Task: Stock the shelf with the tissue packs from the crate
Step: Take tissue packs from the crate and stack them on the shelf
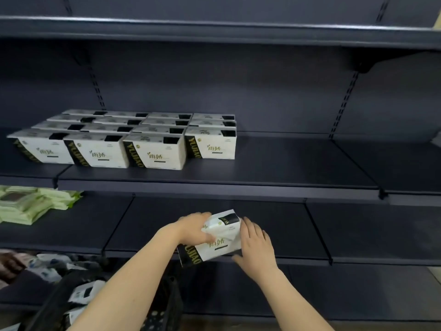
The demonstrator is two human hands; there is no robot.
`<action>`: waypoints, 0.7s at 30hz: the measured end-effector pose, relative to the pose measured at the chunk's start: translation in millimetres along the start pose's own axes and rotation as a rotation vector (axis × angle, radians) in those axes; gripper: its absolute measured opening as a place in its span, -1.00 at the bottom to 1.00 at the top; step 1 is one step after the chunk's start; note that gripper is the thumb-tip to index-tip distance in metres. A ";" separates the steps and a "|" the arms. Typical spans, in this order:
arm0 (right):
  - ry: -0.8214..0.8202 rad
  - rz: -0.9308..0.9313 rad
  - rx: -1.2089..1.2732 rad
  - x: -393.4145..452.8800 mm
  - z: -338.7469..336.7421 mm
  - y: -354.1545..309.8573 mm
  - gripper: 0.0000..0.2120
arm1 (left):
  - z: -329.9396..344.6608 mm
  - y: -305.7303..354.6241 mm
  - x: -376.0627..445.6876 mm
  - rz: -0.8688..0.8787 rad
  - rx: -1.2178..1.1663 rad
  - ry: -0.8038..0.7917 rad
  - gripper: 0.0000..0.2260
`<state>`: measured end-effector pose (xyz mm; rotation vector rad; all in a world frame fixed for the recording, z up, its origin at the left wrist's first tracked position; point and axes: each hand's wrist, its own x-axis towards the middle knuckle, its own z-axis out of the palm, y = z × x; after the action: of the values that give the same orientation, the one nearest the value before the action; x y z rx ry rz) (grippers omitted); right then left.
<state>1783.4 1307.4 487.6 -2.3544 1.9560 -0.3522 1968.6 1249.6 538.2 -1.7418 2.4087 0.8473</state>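
A white tissue pack (pixel 222 244) with a black band sits between both of my hands, in front of the lower dark shelf (pixel 298 235). My left hand (pixel 194 228) grips its left top side, fingers curled over it. My right hand (pixel 256 244) holds its right side, fingers spread along the end and thumb under it. Several matching tissue packs (pixel 152 151) stand in rows on the middle shelf (pixel 286 168), filling its left part. The crate (pixel 164 309), black and perforated, is at the bottom left under my left forearm, with more packs (pixel 83 292) visible beside it.
Green soft packs (pixel 31 204) lie at the left end of the lower shelf. The right part of the middle shelf holds no goods. An upper shelf edge (pixel 214 27) runs across the top. Slotted uprights (pixel 343 103) line the back panel.
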 end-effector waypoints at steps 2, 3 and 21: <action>0.080 0.002 -0.020 6.1 -10.0 9.0 -0.04 | -11.5 12.7 1.9 0.034 0.027 0.018 -0.60; 0.110 0.002 -0.023 9.6 -15.1 13.1 -0.01 | -18.1 19.1 2.0 0.052 0.039 0.025 -0.59; 0.493 -0.011 -0.041 74.3 -93.9 0.9 -0.03 | -143.2 52.5 5.7 0.222 0.370 0.239 -0.38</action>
<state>1775.1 1244.0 588.8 -2.4799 2.1483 -0.9838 1958.2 1190.7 678.7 -1.5285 2.7254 0.1855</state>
